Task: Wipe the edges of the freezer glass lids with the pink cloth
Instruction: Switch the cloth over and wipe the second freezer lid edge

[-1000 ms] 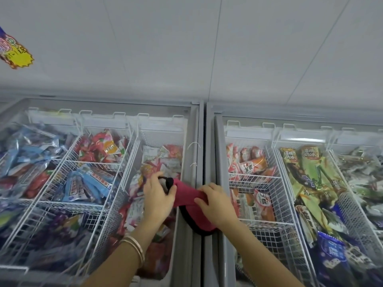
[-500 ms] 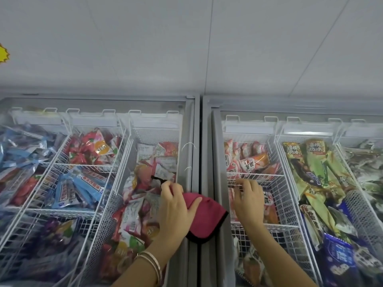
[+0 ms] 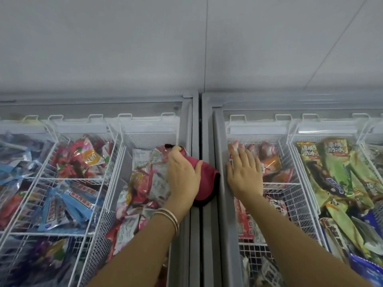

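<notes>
Two chest freezers stand side by side under glass lids. The pink cloth, edged in black, lies over the grey frames where the left lid's right edge meets the right lid's left edge. My left hand presses down on the cloth, thumb over its top, bangles on the wrist. My right hand rests flat, fingers spread, on the right freezer's glass beside its left frame, holding nothing. Part of the cloth is hidden under my left hand.
White wire baskets hold packaged ice creams under the glass: red and blue packs on the left, green and orange bars on the right. A plain white wall rises right behind the freezers.
My left hand has pushed the cloth away from me along the seam between the freezers. My right hand let go of the cloth and now lies flat on the right lid.
</notes>
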Demonstrator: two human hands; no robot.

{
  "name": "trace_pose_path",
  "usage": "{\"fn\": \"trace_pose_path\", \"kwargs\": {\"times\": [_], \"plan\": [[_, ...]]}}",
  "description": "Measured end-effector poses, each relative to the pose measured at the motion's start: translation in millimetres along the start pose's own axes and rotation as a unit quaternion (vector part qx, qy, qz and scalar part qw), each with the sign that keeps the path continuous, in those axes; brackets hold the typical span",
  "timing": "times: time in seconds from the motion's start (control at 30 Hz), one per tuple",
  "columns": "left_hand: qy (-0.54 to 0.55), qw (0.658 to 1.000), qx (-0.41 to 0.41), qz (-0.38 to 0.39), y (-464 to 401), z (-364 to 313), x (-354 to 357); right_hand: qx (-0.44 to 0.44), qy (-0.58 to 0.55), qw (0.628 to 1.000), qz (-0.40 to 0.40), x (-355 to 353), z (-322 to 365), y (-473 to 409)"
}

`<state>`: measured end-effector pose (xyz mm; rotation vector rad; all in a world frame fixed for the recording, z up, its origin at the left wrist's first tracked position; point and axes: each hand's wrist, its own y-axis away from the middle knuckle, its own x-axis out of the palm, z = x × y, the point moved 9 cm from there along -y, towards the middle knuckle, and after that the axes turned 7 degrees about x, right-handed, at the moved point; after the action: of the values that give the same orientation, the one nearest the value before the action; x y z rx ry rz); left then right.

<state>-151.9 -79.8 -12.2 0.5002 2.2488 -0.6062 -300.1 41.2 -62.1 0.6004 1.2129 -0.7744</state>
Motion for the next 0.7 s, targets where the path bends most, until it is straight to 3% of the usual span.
{"fn": "trace_pose_path", "kwargs": {"times": [0.13,0.47,0.7], "plan": [[0.000,0.999,-0.038,0.003,-45,8,14,-0.001,0.004,1.000,0.000,0,1,1],[-0.135,0.988,-0.018,0.069,-145,7,58,0.002,0.013,1.000,0.001,1,2,0],[-0.114,0.990,0.001,0.085,-120,5,45,-0.006,0.000,1.000,-0.002,-1,3,0]]}}
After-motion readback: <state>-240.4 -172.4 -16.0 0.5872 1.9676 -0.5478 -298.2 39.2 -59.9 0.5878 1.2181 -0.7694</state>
